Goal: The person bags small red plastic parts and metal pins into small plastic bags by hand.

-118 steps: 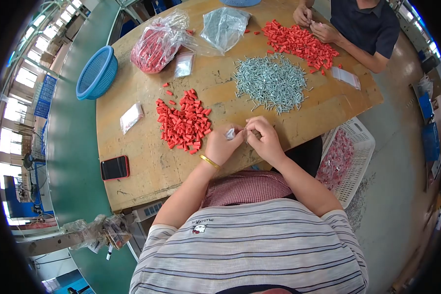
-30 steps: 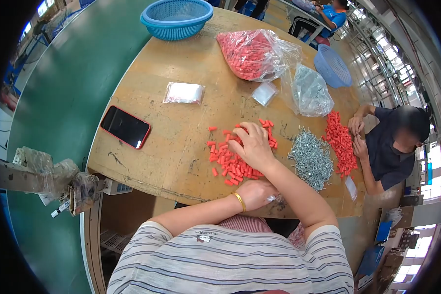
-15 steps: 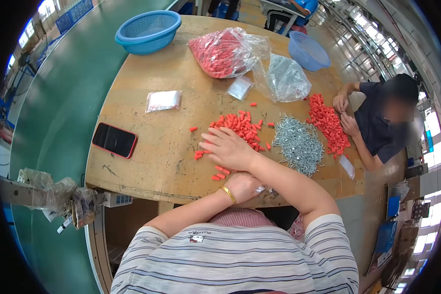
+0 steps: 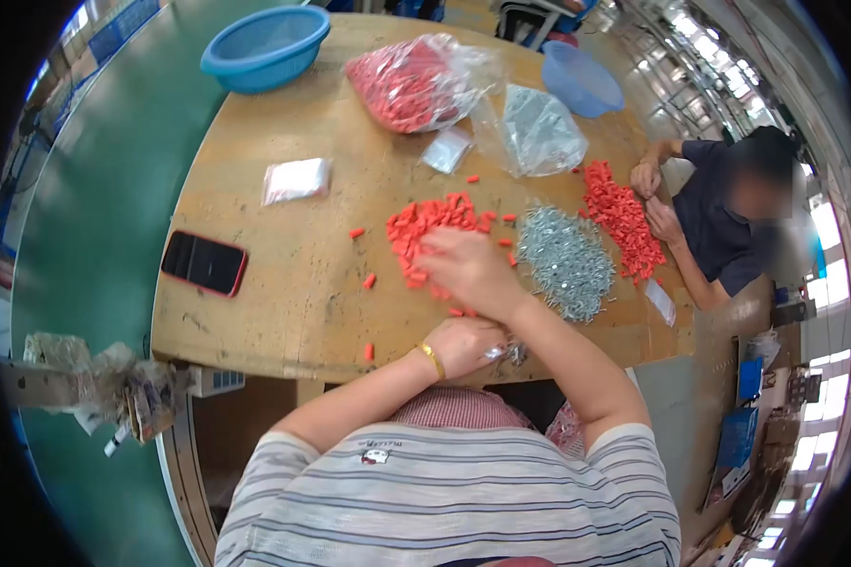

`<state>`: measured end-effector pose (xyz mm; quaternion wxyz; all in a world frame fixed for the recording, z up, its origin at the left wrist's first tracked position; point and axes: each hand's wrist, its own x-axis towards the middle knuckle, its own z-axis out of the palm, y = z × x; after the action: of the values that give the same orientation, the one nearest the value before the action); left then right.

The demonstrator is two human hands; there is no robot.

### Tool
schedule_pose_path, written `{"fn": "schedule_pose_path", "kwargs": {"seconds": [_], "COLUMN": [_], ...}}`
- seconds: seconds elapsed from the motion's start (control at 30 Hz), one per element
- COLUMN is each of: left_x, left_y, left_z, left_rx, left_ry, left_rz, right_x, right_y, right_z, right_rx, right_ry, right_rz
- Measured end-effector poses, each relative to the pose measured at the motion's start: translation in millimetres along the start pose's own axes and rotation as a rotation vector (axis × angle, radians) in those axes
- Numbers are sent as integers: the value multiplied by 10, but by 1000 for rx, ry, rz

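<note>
matt red plastic caps (image 4: 424, 223), shiny metal screws (image 4: 564, 261), worn wooden table (image 4: 293, 283), glossy phone (image 4: 203, 263)

Left of the red pile (image 4: 425, 222) the table (image 4: 284, 312) is open as far as the phone (image 4: 203, 263), broken only by a few stray caps (image 4: 370, 281). The right hand (image 4: 468, 269) covers the pile's near side; the left hand (image 4: 459, 345), closed on a small bag (image 4: 503, 352), sits at the near edge just below it. Screws (image 4: 563, 260) lie just right of the pile, a narrow strip of wood between. Beyond them a second red pile (image 4: 619, 222) and a co-worker's hands (image 4: 667, 222) block the right side. Along the far edge bags (image 4: 407, 80) and baskets (image 4: 265, 42) stand close together; a packet (image 4: 296, 180) lies alone on the open left.
</note>
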<state>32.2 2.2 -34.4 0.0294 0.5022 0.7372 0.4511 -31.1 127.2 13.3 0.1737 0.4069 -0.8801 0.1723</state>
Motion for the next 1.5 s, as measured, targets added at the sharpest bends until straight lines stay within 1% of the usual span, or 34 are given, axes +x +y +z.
{"fn": "schedule_pose_path", "kwargs": {"seconds": [0.07,0.1,0.13,0.2,0.23,0.3,0.33,0.37,0.43,0.47,0.53,0.6,0.63,0.73,0.8,0.87,1.0,1.13,1.17,1.27,1.3,1.4,1.47,1.5], "left_x": [-49,-68,-75,6,64,208,263,256,151,76,-119,-275,-334,-374,-362,-336,-324,-317,-318,-298,-295,-274,-247,-223], "left_y": [-51,-61,-109,-232,-292,-366,-301,-171,25,125,207,180,170,179,171,158,154,175,183,221,228,248,256,254], "left_z": [30,34,9,-24,-57,-151,-242,-313,-196,-128,-90,0,11,-6,-12,-22,-12,-25,-37,-58,-58,-50,-49,-52], "left_rx": [5,-56,-107,-215,-344,-385,-404,-428,-307,-249,-233,-175,-232,-259,-275,-277,-280,-270,-262,-240,-233,-218,-177,-140], "left_ry": [-51,-36,-49,-75,-120,-161,-182,-247,-196,-173,-158,-75,-31,63,52,38,10,28,27,7,8,6,10,17], "left_rz": [-17,-32,3,98,29,-11,-31,-70,94,173,127,75,-3,-43,-57,-62,-74,-98,-108,-135,-138,-164,-187,-197], "right_x": [-147,-269,-378,-549,-599,-633,-639,-620,-626,-655,-701,-772,-805,-962,-1006,-957,-828,-850,-831,-754,-767,-851,-929,-956], "right_y": [-66,-8,49,104,101,40,17,11,-47,-67,-91,-147,-163,-205,-269,-300,-305,-189,-200,-255,-249,-206,-105,-93], "right_z": [-250,-271,-289,-369,-405,-436,-445,-459,-454,-436,-388,-294,-244,-129,-122,-152,-220,-226,-217,-238,-181,-197,-243,-273], "right_rx": [-75,40,143,154,155,182,196,216,269,248,206,116,70,-19,1,7,0,-98,-137,-159,-203,-245,-210,-142], "right_ry": [75,96,120,68,40,-30,-64,-93,-151,-159,-171,-92,-54,33,76,57,-68,-81,-47,-135,-129,-153,-158,-107], "right_rz": [178,313,453,571,628,641,647,623,591,542,441,421,407,381,426,390,228,143,137,228,237,137,156,215]}}
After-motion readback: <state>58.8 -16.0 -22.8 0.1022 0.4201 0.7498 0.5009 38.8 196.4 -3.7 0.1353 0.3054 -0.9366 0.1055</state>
